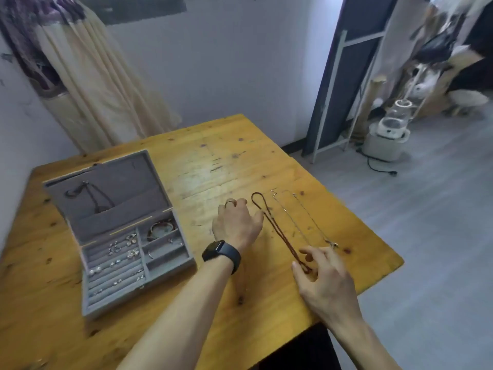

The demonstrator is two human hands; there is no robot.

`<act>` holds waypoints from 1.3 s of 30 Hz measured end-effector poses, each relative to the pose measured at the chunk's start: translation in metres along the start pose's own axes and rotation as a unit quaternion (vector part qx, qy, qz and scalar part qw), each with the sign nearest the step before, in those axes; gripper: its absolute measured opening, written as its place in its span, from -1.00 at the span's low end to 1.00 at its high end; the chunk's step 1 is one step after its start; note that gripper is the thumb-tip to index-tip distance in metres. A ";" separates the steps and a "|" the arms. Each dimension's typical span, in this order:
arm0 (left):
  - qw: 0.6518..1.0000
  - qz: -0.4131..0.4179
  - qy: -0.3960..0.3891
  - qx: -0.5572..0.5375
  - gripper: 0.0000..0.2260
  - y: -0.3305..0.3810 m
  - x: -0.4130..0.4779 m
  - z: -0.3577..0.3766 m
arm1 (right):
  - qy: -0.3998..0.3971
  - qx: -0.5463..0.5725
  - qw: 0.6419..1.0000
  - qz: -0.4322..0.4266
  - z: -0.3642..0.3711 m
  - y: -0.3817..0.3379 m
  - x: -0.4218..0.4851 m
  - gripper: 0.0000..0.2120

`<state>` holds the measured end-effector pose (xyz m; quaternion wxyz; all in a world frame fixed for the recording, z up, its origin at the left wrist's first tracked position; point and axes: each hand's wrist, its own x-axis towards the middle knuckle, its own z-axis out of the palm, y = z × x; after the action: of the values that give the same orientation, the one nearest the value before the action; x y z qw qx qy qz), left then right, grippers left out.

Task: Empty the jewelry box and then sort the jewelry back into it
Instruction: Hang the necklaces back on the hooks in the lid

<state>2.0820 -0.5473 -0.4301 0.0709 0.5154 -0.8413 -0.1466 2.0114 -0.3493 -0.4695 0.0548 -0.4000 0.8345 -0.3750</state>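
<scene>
The grey jewelry box (170, 265) lies open on the left of the wooden table (186, 161). One dark necklace (100, 198) hangs in its lid. Its slots hold several earrings and rings (125, 249), and a bracelet (161, 227) sits in a right compartment. A reddish-brown cord necklace (277, 231) lies stretched on the table. My right hand (324, 279) pinches its near end. My left hand (237, 222), with a ring on one finger, rests on the table just left of the cord's far loop. Two thin silver chains (290, 222) (314, 222) lie to the right of the cord.
The table's right edge (381, 236) runs close to the silver chains. Beyond it, on the grey floor, stand a white appliance (384, 140) with a black cable and a leaning dark panel (344, 84). A curtain (88, 76) hangs behind the box.
</scene>
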 end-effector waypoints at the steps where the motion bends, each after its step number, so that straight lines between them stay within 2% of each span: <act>1: 1.000 -0.014 -0.013 0.018 -0.45 0.006 0.007 0.004 | 0.002 -0.015 1.000 0.001 0.002 0.005 -0.002 -0.73; 5: 0.997 -0.063 -0.029 0.042 -0.42 0.022 0.025 0.018 | 0.022 -0.054 0.998 -0.018 0.013 0.016 -0.011 -0.79; 15: 0.992 -0.093 0.035 -0.081 -0.85 0.028 0.035 0.022 | 0.047 -0.048 0.996 -0.049 0.019 0.017 -0.013 -0.93; 19: 0.997 -0.077 0.007 0.016 -0.81 0.034 0.033 0.022 | 0.035 -0.069 0.996 -0.049 0.020 0.013 -0.012 -0.92; 23: 0.994 -0.021 -0.006 0.109 -0.75 0.035 0.024 0.023 | 0.005 -0.111 0.993 -0.032 0.022 0.006 -0.010 -0.90; 27: 0.994 -0.029 -0.066 0.084 -0.71 0.031 0.027 0.015 | -0.050 -0.142 0.989 -0.010 0.017 0.002 -0.004 -0.82; 32: 0.989 -0.045 -0.129 0.055 -0.65 0.022 0.032 0.012 | -0.049 -0.201 0.978 -0.025 0.019 -0.001 -0.012 -0.87; 34: 0.989 -0.043 -0.137 0.018 -0.73 0.017 0.033 0.010 | -0.033 -0.174 0.984 -0.032 0.019 0.003 -0.017 -0.88; 36: 0.986 -0.047 -0.135 -0.089 -0.92 0.012 0.034 0.003 | -0.017 -0.137 0.990 -0.039 0.016 0.007 -0.019 -0.94; 39: 0.957 -0.088 -0.117 -0.250 -0.78 0.001 0.033 -0.011 | -0.026 -0.069 0.997 -0.036 0.009 0.008 -0.020 -0.91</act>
<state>2.0692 -0.5778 -0.4203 0.0855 0.5321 -0.7319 -0.4170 2.0236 -0.3375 -0.4853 0.0353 -0.4418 0.8419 -0.3079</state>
